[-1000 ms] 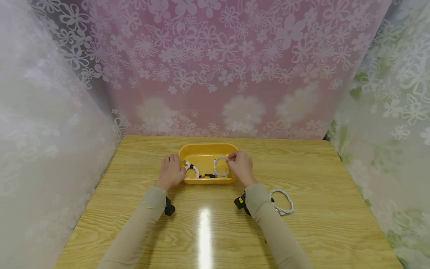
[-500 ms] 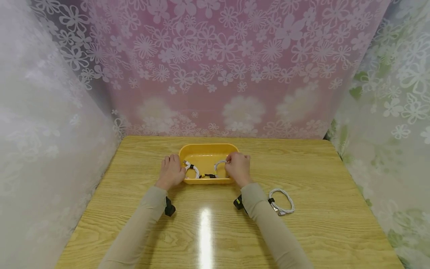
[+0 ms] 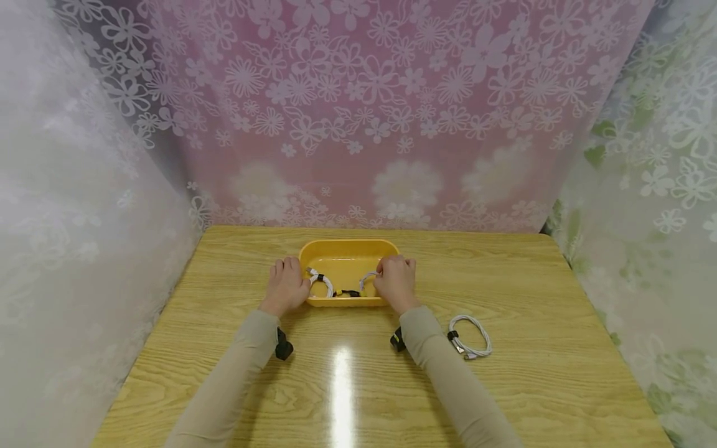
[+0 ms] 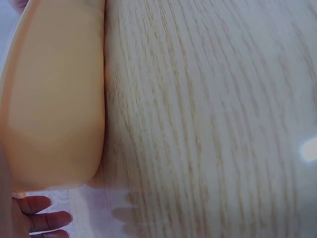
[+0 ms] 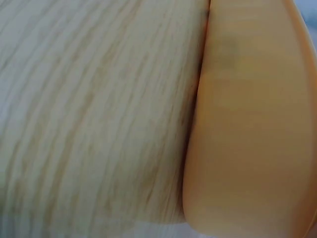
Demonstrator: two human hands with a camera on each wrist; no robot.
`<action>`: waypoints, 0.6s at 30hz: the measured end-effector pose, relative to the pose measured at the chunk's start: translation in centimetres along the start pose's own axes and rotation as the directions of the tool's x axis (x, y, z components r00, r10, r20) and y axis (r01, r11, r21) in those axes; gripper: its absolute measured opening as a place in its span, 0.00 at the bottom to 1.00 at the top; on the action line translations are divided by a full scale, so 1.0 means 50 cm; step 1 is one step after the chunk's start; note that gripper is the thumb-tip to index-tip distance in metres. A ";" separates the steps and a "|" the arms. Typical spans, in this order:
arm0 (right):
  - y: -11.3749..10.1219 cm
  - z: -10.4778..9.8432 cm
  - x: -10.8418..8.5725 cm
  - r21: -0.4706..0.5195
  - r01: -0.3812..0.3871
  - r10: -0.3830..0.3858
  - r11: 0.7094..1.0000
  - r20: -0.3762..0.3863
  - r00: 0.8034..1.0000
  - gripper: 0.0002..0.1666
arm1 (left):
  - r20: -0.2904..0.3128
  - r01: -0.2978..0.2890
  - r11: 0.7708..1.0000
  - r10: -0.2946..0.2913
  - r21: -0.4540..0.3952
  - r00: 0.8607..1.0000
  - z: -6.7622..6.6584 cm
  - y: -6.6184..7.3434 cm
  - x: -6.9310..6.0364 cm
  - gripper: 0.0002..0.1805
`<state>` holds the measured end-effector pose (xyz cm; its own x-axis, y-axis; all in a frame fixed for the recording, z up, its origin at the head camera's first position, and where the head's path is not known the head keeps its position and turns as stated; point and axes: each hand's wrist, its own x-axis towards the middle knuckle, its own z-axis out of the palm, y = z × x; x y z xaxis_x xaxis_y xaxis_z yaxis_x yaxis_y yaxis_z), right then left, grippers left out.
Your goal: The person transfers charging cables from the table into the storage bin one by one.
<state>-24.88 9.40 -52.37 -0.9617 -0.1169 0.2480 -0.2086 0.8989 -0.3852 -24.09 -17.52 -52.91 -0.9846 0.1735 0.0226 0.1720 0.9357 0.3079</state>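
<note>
OK so from my end of the feed, right hand [image 3: 395, 283] first: its fingers are curled in and look pinched on a pale cable coil [image 3: 366, 275], though the hand hides most of the loop. That coil is at the right end of the yellow tray [image 3: 347, 302], and I can't tell if it's touching the floor of it. Left hand [image 3: 284, 285] is up against the opposite end, fingers pretty straight and loose along the outside, no cable in them. Can't see whether the thumb is clamping the rim.

Progress-wise I'd call it mostly there. Just inward of the left fingers a white cable coil [image 3: 329, 286] is already lying in the tray, and between the two hands there's a small black cable [image 3: 351, 292] with a yellow tie. Third one's in but not let go. Only leftover I see: a second white coil [image 3: 487, 339] on the bench [image 3: 532, 298], out right and nearer me than the right fingers.
</note>
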 end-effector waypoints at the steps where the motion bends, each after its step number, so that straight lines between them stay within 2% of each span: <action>1: 0.000 0.000 0.000 -0.001 -0.001 0.001 1.000 0.001 1.000 0.07 | -0.003 0.000 1.000 0.000 0.001 1.000 0.000 0.001 0.000 0.10; 11: -0.001 0.007 0.000 -0.030 0.017 -0.017 0.999 0.000 1.000 0.08 | 0.004 0.011 1.000 -0.011 0.001 1.000 0.001 0.002 0.001 0.11; 18: -0.005 0.004 0.002 -0.076 0.019 -0.015 0.997 0.046 0.999 0.09 | 0.007 0.012 1.000 -0.012 -0.004 1.000 0.002 0.002 0.000 0.11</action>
<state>-24.96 9.10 -52.46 -0.9655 -0.1502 0.2125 -0.2127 0.9261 -0.3116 -24.06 -17.39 -52.95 -0.9863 0.1644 0.0128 0.1602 0.9365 0.3120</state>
